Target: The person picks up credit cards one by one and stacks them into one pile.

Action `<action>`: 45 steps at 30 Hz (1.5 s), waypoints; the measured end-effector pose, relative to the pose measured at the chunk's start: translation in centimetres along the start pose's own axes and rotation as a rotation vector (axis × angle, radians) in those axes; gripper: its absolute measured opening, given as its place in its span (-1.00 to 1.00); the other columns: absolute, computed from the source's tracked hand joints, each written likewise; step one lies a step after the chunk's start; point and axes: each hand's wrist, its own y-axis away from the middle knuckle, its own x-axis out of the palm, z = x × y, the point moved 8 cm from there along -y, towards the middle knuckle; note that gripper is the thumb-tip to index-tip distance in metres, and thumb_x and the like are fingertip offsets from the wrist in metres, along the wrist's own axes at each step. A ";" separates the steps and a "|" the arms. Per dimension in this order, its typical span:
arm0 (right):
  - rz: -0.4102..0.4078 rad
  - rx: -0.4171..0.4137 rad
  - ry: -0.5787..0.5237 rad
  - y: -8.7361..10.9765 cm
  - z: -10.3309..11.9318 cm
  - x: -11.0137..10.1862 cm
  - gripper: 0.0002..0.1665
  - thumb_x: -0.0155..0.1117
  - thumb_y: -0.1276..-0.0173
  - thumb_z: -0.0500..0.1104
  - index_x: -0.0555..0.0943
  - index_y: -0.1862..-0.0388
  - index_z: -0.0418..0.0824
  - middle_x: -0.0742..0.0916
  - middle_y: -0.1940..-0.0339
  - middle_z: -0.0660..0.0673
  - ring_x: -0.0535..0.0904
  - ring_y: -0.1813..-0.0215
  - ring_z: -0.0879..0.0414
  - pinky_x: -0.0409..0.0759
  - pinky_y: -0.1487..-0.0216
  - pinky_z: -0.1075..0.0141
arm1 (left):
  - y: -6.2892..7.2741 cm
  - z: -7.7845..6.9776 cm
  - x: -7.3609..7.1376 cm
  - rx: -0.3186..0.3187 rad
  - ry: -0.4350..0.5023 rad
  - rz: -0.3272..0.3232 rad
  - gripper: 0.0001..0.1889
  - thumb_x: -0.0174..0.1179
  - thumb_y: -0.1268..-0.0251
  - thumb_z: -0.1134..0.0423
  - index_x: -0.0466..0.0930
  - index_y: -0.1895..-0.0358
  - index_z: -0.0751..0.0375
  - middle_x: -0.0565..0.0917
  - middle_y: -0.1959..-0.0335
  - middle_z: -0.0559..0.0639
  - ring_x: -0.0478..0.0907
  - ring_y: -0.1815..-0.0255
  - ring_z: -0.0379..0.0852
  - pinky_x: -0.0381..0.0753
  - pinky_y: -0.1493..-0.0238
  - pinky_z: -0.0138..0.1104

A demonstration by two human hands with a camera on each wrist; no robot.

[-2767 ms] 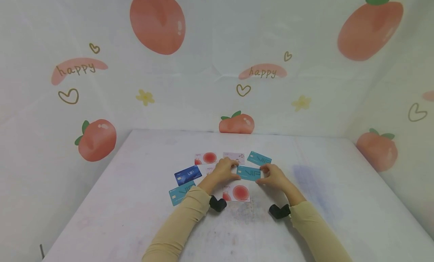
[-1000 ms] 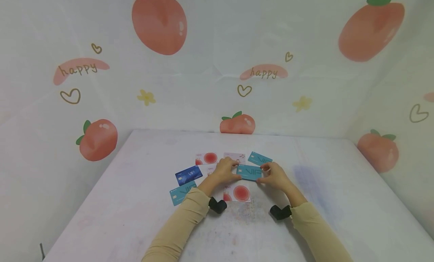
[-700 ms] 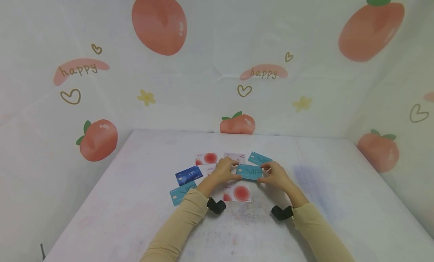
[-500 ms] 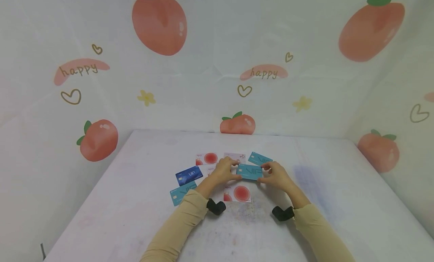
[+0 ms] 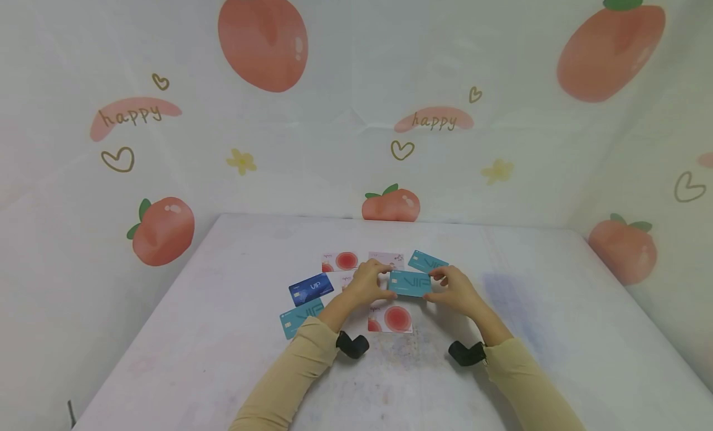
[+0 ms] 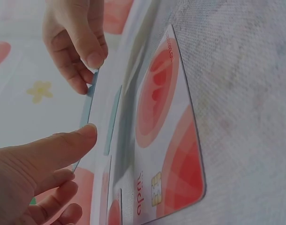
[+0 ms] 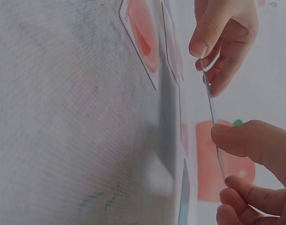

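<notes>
A teal VIP card (image 5: 410,283) is held between both hands, raised off the table. My left hand (image 5: 364,283) pinches its left edge between thumb and fingers; my right hand (image 5: 455,291) pinches the right edge the same way. Both wrist views show this card (image 7: 210,93) nearly edge-on. Below it, nearer me, lies a white card with red circles (image 5: 398,319), and another teal card (image 5: 426,261) lies just behind. A pale pink card (image 5: 390,257) and a white card (image 5: 342,278) are partly hidden by my left hand.
On the left lie a dark blue VIP card (image 5: 311,289) and a teal card (image 5: 298,319), the latter partly covered by my left sleeve (image 5: 306,363). A second red-circle card (image 5: 339,261) sits farther back. A fruit-printed backdrop (image 5: 356,109) rises behind the white table (image 5: 223,332).
Both hands have kept hold of the teal card, which has risen slightly. My wrists have lowered and spread a little. The other cards lie as before; the head view has shifted slightly.
</notes>
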 end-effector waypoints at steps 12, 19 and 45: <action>-0.018 -0.018 0.002 0.3 0.6 -0.2 -0.43 0.44 -0.04 -0.17 0.50 -0.01 -0.39 0.59 0.07 -0.33 0.51 0.10 -0.08 0.55 0.16 0.14 | 0.8 0.1 -0.7 0.041 0.014 -0.053 -0.39 0.40 0.02 0.15 0.49 -0.19 0.20 0.51 0.00 0.16 0.39 0.04 -0.01 0.43 0.02 -0.23; -0.037 -0.039 0.000 0.6 1.2 -0.3 -0.42 0.46 -0.02 -0.16 0.50 0.00 -0.37 0.59 0.06 -0.31 0.51 0.11 -0.07 0.53 0.18 0.23 | 1.3 0.7 -1.0 0.044 0.075 -0.062 -0.41 0.40 0.02 0.14 0.49 -0.16 0.19 0.51 -0.05 0.15 0.39 -0.12 0.07 0.43 -0.18 -0.05; -0.068 -0.157 -0.035 1.0 2.5 -0.2 -0.39 0.46 -0.03 -0.13 0.51 -0.05 -0.36 0.62 0.03 -0.29 0.52 0.08 -0.09 0.55 0.13 0.16 | 2.9 1.4 -2.6 0.109 0.143 -0.146 -0.45 0.44 0.11 0.14 0.56 -0.05 0.21 0.55 0.01 0.12 0.41 -0.08 0.03 0.47 -0.10 -0.07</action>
